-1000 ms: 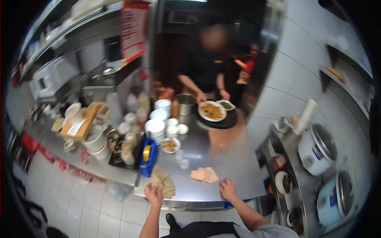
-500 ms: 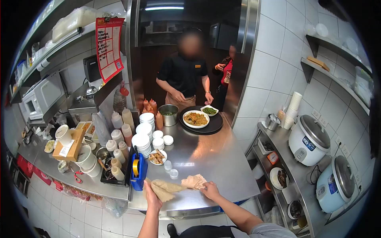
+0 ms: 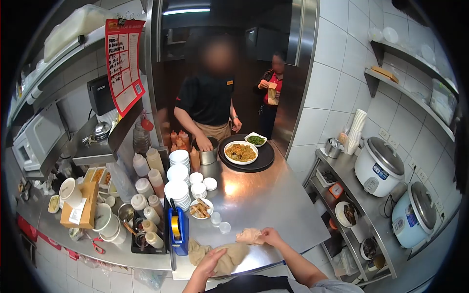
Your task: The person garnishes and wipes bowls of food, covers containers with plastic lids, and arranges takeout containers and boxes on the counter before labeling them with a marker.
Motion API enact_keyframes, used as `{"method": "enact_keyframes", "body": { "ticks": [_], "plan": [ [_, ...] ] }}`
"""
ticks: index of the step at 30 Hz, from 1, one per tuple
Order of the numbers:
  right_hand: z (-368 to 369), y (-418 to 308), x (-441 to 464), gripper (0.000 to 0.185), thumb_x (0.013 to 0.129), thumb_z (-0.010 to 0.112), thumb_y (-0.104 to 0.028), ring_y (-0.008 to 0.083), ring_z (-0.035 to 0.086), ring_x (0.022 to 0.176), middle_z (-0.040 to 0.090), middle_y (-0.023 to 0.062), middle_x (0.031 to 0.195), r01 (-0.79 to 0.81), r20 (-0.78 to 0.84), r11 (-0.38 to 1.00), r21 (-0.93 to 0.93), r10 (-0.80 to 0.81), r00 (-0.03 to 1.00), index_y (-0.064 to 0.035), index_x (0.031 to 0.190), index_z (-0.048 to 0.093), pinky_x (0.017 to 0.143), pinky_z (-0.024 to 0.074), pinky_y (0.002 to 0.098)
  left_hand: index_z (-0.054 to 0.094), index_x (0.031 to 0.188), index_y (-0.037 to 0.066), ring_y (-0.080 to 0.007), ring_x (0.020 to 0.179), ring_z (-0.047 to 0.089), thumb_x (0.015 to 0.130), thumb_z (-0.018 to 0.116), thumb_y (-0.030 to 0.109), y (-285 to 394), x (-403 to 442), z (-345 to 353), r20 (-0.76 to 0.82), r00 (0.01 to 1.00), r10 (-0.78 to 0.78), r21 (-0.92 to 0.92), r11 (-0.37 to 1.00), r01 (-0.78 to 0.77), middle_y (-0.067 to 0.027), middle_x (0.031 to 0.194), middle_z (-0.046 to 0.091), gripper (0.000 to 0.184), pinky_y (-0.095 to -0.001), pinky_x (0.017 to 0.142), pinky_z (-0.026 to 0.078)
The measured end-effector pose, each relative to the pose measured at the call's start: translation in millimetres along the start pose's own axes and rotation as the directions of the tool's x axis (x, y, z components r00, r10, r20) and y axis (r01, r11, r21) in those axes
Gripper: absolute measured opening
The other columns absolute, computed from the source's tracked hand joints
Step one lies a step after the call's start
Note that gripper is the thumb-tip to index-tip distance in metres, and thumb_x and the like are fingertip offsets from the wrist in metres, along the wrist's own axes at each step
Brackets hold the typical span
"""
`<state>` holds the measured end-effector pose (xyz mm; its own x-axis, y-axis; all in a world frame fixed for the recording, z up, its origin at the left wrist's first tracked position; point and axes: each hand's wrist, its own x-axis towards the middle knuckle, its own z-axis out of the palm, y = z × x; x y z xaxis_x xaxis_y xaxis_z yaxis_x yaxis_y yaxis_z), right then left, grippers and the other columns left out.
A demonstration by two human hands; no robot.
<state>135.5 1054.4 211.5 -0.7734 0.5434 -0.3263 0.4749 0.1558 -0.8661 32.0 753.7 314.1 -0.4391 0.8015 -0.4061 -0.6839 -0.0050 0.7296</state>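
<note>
Near the front edge of the steel counter, my left hand [image 3: 212, 262] grips a khaki cloth [image 3: 233, 258] that lies bunched on the metal. To the right, my right hand [image 3: 271, 237] pinches the edge of a crumpled pale pink cloth [image 3: 250, 236], which rests on the counter. Two small clear cups [image 3: 224, 228] stand just behind the cloths. A plate of brown sticks [image 3: 201, 209] sits a bit farther back. Beside my left hand is a blue tape dispenser [image 3: 181, 234] with yellow tape.
Across the steel counter [image 3: 293, 215], a co-worker [image 3: 207, 102] reaches into a metal pot [image 3: 209, 151]. A noodle plate [image 3: 241, 153] and a bowl of greens [image 3: 255, 139] sit on a black tray [image 3: 264, 163]. Stacked white bowls [image 3: 177, 191] and sauce bottles [image 3: 155, 183] stand left; rice cookers [image 3: 378, 163] right.
My left hand has lowered the khaki cloth onto the counter. The co-worker's hand has gone into the pot. Behind, another person now shows more fully, holding a paper bag.
</note>
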Motion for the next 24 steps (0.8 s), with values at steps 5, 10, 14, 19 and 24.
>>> {"method": "enact_keyframes", "body": {
  "ticks": [5,10,14,19,24],
  "plan": [
    [1.3,-63.3,-37.1,0.014,0.083,0.056,-0.006,0.0147,0.059,0.078,0.055,0.0074,0.092,0.028,0.086,0.724,0.689,-0.120,0.989,-0.0056,0.096,0.051,0.064,0.0526,0.0282,0.064,0.097,0.002,-0.0077,0.069,0.054,0.088,0.057,0.028,13.2,34.6,-33.2,0.156,0.975,0.155,0.742,0.633,-0.220,-0.0001,0.080,0.063,0.029,-0.0224,0.065,0.044],
    [57.7,-122.3,-84.7,0.026,0.088,0.056,-0.022,0.0083,0.053,0.085,0.055,0.0011,0.096,0.173,0.402,0.879,0.444,-0.368,0.838,-0.0027,0.105,0.052,0.078,0.0442,0.0243,0.064,0.098,0.001,-0.0062,0.073,0.053,0.085,0.062,0.023,29.0,33.2,-0.6,0.376,0.926,0.027,0.730,0.607,-0.314,0.0012,0.079,0.062,0.026,-0.0221,0.068,0.044],
    [52.6,-127.4,-78.5,0.027,0.088,0.057,-0.028,0.0035,0.047,0.081,0.055,-0.0043,0.085,0.142,0.565,0.970,0.199,-0.232,0.792,-0.0029,0.096,0.058,0.074,0.0390,0.0205,0.063,0.100,0.001,-0.0063,0.077,0.055,0.080,0.067,0.015,51.7,40.1,-4.2,0.397,0.913,0.096,0.670,0.649,-0.360,-0.0004,0.085,0.063,0.024,-0.0216,0.069,0.045],
    [41.9,-151.8,-78.5,0.026,0.089,0.056,-0.029,0.0031,0.047,0.072,0.057,-0.0059,0.076,0.138,0.492,0.969,0.205,-0.224,0.841,-0.0041,0.088,0.063,0.067,0.0404,0.0209,0.061,0.104,0.001,-0.0062,0.080,0.055,0.075,0.071,0.008,80.6,37.7,-20.3,0.315,0.944,0.092,0.592,0.758,-0.272,-0.0012,0.090,0.063,0.031,-0.0214,0.071,0.046],
    [41.6,-164.9,-65.9,0.029,0.091,0.051,-0.028,0.0052,0.050,0.074,0.059,-0.0019,0.079,0.083,0.365,0.956,0.283,-0.187,0.912,-0.0017,0.090,0.063,0.067,0.0423,0.0230,0.062,0.099,0.004,-0.0072,0.074,0.059,0.078,0.067,0.007,82.8,56.8,-36.9,0.100,0.978,0.181,0.194,0.961,-0.198,-0.0006,0.085,0.064,0.021,-0.0217,0.066,0.048]
  ]
}}
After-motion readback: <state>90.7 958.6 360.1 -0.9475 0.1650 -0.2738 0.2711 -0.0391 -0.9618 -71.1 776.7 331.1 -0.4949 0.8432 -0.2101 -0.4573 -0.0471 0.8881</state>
